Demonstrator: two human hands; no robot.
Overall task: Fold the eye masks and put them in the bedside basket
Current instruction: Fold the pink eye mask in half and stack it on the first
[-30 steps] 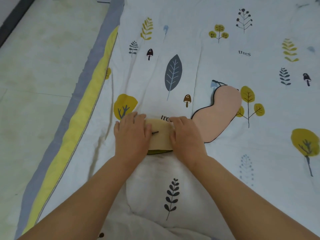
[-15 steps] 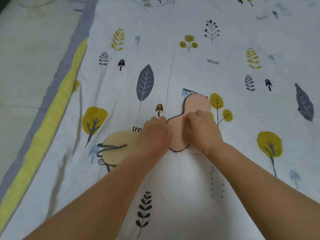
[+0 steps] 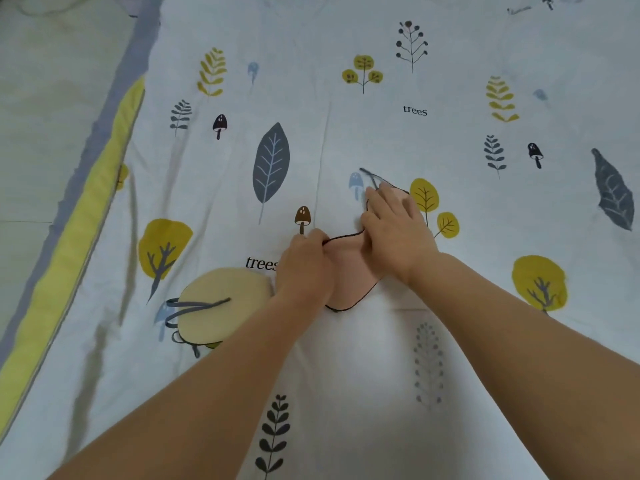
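The fingers of the left hand (image 3: 304,268) curl down onto the near-left edge of the pink eye mask (image 3: 349,271), pinching its dark piped rim where the thumb and forefinger meet. The right hand (image 3: 394,233) lies flatter, its fingers spread a little and stretched forward over the mask's far lobe, the fingertips reaching the end where a thin grey strap (image 3: 369,174) trails off onto the bed; whether they grip that end or only press on it cannot be told. Between the two hands the mask's middle and near lobe show, flat on the fabric, with the rim curving from one hand to the other. Just left of the left wrist lies a beige eye mask (image 3: 221,306), folded into a rounded pad with its grey strap (image 3: 194,306) looped across the top, apart from the pink one. Both rest on a pale quilt (image 3: 311,98) printed with leaves, trees and mushrooms, edged by a yellow and grey border (image 3: 86,209) on the left, beyond which is a light floor (image 3: 41,98).
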